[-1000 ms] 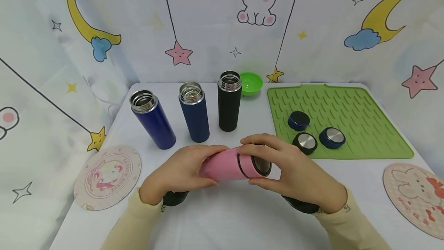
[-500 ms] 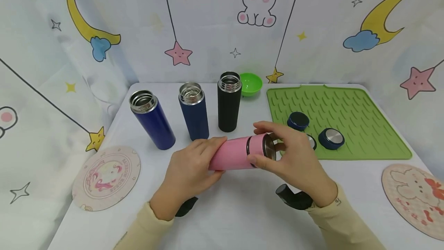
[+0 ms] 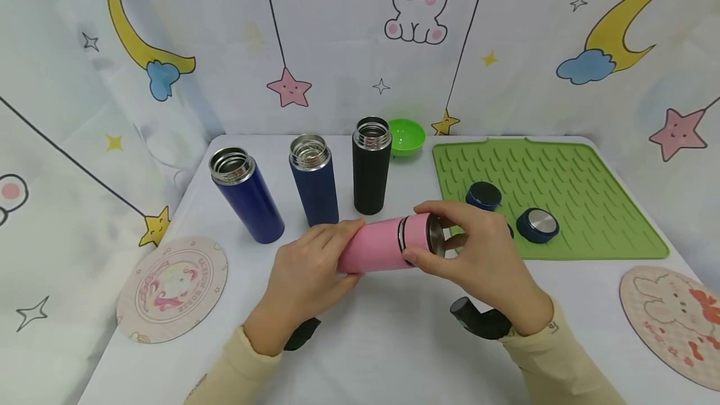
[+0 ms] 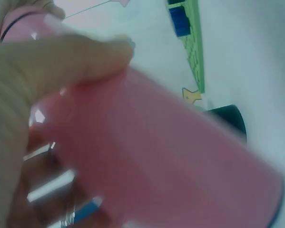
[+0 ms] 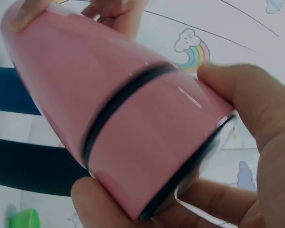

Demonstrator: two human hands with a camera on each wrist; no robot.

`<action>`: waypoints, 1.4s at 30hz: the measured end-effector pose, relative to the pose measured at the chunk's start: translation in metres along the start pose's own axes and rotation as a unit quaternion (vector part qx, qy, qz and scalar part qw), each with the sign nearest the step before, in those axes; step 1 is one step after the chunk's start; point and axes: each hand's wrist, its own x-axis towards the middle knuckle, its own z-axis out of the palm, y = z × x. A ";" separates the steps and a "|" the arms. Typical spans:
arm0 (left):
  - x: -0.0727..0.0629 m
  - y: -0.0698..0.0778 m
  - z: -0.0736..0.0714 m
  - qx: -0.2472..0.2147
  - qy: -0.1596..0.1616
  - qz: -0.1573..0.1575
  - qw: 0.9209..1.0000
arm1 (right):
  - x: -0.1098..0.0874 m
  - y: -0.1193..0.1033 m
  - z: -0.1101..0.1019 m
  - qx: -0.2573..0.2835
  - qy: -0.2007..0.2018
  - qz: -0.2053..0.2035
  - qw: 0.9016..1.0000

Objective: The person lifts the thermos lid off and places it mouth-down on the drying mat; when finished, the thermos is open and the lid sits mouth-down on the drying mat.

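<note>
A pink thermos bottle is held above the table, lying nearly level with its lid end to the right. My left hand grips its body, and the left wrist view shows the thumb across the pink side. My right hand grips the pink lid with thumb and fingers. A thin silver line shows at the seam between body and lid; in the right wrist view a dark band marks that seam beside the lid. Behind stand a bright blue bottle, a navy bottle and a black bottle, all lidless.
On the green mat at the right lie a blue lid and a navy lid; a black one is mostly hidden behind my right hand. A green bowl stands at the back. Round mats lie left and right.
Both hands have lifted the pink thermos bottle away from me and slightly right. My right hand has changed its hold around the lid, and a silver line now shows at the seam.
</note>
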 end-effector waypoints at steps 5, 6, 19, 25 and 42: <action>-0.002 -0.009 -0.004 -0.055 -0.061 -0.006 0.997 | -0.002 -0.001 -0.002 0.006 -0.015 -0.061 0.998; -0.002 -0.010 -0.005 -0.064 -0.070 -0.006 0.995 | -0.003 -0.002 -0.003 0.005 -0.018 -0.075 0.997; -0.003 -0.022 -0.013 -0.126 -0.132 0.016 0.983 | -0.003 -0.007 -0.008 -0.001 -0.082 -0.191 0.978; -0.005 -0.017 -0.009 -0.110 -0.102 0.005 0.989 | -0.002 -0.004 -0.006 0.001 -0.077 -0.177 0.981; 0.004 -0.002 0.005 0.102 0.092 0.046 0.989 | 0.007 0.001 0.006 -0.006 -0.015 0.093 0.996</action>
